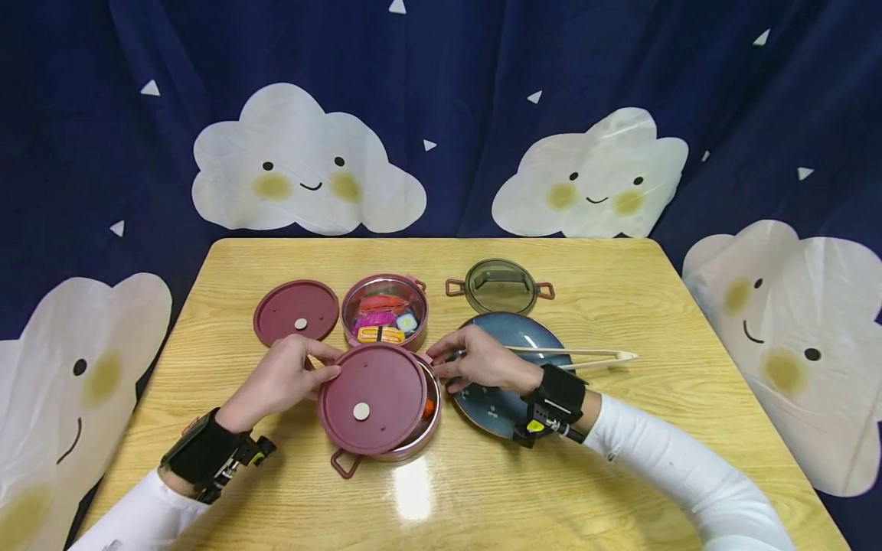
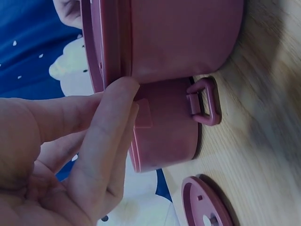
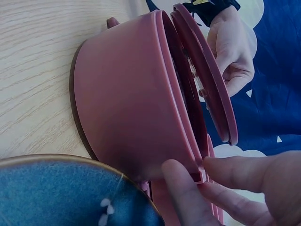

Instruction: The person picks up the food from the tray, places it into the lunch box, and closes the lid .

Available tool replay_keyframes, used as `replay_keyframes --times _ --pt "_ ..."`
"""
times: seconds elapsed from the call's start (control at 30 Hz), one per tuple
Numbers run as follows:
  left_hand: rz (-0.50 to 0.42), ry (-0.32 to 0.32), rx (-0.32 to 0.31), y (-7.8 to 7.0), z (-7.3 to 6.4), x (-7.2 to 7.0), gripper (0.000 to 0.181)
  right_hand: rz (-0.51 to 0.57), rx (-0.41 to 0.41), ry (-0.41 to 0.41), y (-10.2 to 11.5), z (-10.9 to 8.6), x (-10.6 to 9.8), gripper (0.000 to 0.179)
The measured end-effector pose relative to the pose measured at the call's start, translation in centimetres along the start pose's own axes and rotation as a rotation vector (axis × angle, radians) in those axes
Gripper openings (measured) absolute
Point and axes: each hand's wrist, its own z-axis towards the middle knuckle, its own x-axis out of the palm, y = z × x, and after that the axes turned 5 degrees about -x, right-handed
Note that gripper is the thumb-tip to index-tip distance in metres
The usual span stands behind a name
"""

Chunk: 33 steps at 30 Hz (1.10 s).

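Note:
A maroon lid (image 1: 372, 394) lies tilted and off-centre over the near maroon pot (image 3: 127, 94), which shows a gap on its right side. My left hand (image 1: 285, 379) pinches the lid's left edge between thumb and fingers. On the pot's other side, my right hand (image 1: 485, 360) pinches a small tab at the rim, as the right wrist view shows. Something orange-red shows inside the pot through the gap; the lid hides the rest. Right behind stands a second maroon pot (image 1: 350, 306), uncovered, holding several packaged toy foods (image 1: 381, 334).
Another maroon lid (image 1: 292, 306) lies flat at the left. Under my right hand is a blue plate (image 1: 530, 329) with light chopsticks (image 1: 592, 353) across it. Behind the plate sits a small pot with a dark see-through lid (image 1: 499, 287). All stand on a wooden table (image 1: 654, 474).

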Motion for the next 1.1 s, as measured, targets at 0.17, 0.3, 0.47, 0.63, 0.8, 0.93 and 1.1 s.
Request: replay_keyframes --times 0.17,0.3,0.47,0.63,0.8,0.93,1.1 --pt "-0.001 0.002 -0.011 -0.2 0.2 0.3 0.022 0.0 -0.005 0.002 0.1 -0.1 0.0 0.031" --pt "0.02 0.004 -0.026 -0.4 0.5 0.6 0.021 0.02 0.004 -0.003 0.0 -0.2 -0.1 0.029" --pt "0.033 0.01 -0.027 -0.8 0.8 0.8 0.02 0.035 0.023 -0.017 0.1 -0.2 -0.2 0.028" --pt "0.043 0.016 -0.01 -1.1 1.0 1.1 0.018 0.028 0.031 -0.033 0.3 -0.2 -0.2 0.03" --pt "0.088 0.007 0.022 -1.2 1.3 1.4 0.017 0.012 0.028 -0.036 0.4 0.0 -0.1 0.032" --pt "0.098 0.001 0.016 -1.3 1.4 1.5 0.016 -0.016 0.013 -0.037 0.4 0.2 0.1 0.033" --pt "0.099 0.001 -0.013 -1.2 1.4 1.7 0.015 -0.063 0.007 -0.048 0.6 0.5 0.3 0.032"
